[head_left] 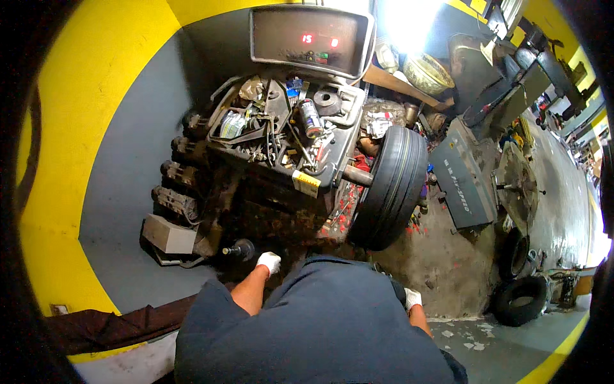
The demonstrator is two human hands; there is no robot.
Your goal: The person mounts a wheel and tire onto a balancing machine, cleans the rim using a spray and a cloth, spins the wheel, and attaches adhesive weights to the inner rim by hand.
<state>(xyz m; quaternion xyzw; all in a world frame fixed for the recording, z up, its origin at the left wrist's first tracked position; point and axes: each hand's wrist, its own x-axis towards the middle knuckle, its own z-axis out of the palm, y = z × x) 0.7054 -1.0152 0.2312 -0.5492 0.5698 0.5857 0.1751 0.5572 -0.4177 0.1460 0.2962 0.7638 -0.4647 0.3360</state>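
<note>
My left hand [270,262], in a white glove, is closed just left of my bent torso; whatever it may hold is hidden. Close by on its left, a dark round flanged piece with a bright tip [239,249] lies low near the wall. On the other side, my right hand [413,298], also gloved, has its fingers curled in beside a dark shape I cannot make out. Ahead of me a black tire [393,189] stands upright at the end of a metal shaft [357,176] on a wheel balancer. My hands are apart from this tire.
The balancer's tray [281,163] carries tools, a spray can [311,119] and a metal cone [327,101], below a lit display panel [311,40]. Along the left wall sit several dark fittings and a grey box [169,234]. A grey panel [462,176] and loose tires [519,301] stand right.
</note>
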